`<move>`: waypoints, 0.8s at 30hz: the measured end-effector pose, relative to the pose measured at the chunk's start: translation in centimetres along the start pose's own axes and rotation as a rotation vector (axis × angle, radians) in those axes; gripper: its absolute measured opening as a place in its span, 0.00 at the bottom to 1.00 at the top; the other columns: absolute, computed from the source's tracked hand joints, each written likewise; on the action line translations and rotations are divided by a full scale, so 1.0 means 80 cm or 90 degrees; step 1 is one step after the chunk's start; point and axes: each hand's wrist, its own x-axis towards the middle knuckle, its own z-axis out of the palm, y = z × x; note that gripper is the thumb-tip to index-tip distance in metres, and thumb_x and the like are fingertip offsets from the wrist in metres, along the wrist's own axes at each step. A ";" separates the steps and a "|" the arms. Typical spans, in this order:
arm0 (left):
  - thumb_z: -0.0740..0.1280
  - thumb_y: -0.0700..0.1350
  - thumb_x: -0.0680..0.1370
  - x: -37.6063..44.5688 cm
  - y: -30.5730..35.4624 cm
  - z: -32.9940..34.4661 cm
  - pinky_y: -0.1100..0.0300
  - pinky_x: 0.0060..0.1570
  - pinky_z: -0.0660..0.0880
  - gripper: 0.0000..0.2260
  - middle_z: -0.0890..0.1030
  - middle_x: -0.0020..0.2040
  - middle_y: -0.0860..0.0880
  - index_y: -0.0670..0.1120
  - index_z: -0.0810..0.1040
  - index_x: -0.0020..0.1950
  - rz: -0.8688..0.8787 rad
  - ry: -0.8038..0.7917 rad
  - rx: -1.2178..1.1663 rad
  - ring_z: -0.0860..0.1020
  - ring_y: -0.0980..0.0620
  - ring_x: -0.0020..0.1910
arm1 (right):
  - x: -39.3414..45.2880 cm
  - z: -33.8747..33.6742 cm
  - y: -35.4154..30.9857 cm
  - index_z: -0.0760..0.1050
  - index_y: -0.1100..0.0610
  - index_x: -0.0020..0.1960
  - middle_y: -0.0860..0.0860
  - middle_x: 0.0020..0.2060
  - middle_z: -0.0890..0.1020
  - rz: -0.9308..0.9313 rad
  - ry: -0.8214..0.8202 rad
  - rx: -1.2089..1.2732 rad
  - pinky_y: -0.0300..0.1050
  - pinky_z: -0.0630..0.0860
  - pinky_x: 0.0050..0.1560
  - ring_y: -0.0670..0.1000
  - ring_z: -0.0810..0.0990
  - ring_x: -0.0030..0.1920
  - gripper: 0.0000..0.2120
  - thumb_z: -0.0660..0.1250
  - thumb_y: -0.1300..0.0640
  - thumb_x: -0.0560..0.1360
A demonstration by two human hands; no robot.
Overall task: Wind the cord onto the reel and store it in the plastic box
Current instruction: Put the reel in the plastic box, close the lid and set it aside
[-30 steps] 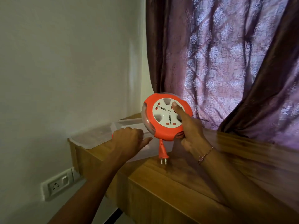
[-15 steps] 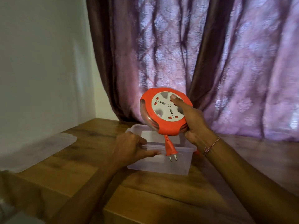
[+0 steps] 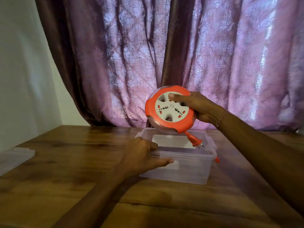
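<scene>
The right hand [image 3: 199,108] grips an orange extension cord reel [image 3: 170,109], thumb across its white socket face, holding it tilted above the open clear plastic box [image 3: 181,163]. The left hand [image 3: 141,156] grasps the box's near-left rim. The orange plug [image 3: 245,141] dangles over the box's interior. Box lid [image 3: 15,157] lies far left on the wooden table [image 3: 74,162].

Wooden tabletop [image 3: 65,162], brown and grained, with a seam across the near part. Behind it, patterned purple curtain [image 3: 213,55] hanging in folds, darker brown panels [image 3: 172,46] between. White wall [image 3: 19,71] at left. Clear plastic lid [image 3: 14,157] lying flat at the tabletop's left edge.
</scene>
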 end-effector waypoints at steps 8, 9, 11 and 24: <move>0.80 0.72 0.55 -0.015 -0.038 -0.017 0.59 0.65 0.71 0.57 0.69 0.73 0.57 0.54 0.63 0.78 -0.148 0.013 -0.135 0.69 0.58 0.70 | -0.006 -0.002 0.057 0.84 0.60 0.52 0.58 0.47 0.87 0.096 -0.073 -0.099 0.48 0.82 0.42 0.56 0.86 0.44 0.26 0.84 0.50 0.58; 0.81 0.72 0.55 -0.017 -0.044 -0.016 0.59 0.69 0.69 0.58 0.67 0.76 0.60 0.57 0.61 0.80 -0.164 -0.028 -0.175 0.68 0.62 0.72 | -0.009 0.000 0.065 0.84 0.60 0.52 0.58 0.47 0.87 0.109 -0.087 -0.102 0.48 0.82 0.43 0.56 0.86 0.44 0.24 0.84 0.51 0.59; 0.81 0.71 0.56 -0.021 -0.049 -0.008 0.62 0.72 0.68 0.54 0.69 0.75 0.64 0.58 0.66 0.78 -0.150 -0.044 -0.249 0.68 0.67 0.73 | -0.015 0.005 0.081 0.84 0.62 0.50 0.58 0.45 0.87 0.140 -0.112 -0.104 0.48 0.81 0.42 0.55 0.86 0.42 0.22 0.84 0.54 0.60; 0.82 0.67 0.56 -0.024 -0.048 0.008 0.79 0.63 0.64 0.50 0.70 0.69 0.70 0.56 0.72 0.76 -0.202 0.010 -0.277 0.67 0.77 0.68 | -0.023 0.007 0.093 0.77 0.66 0.62 0.60 0.54 0.83 0.336 -0.275 -0.193 0.59 0.80 0.55 0.57 0.83 0.50 0.20 0.72 0.57 0.75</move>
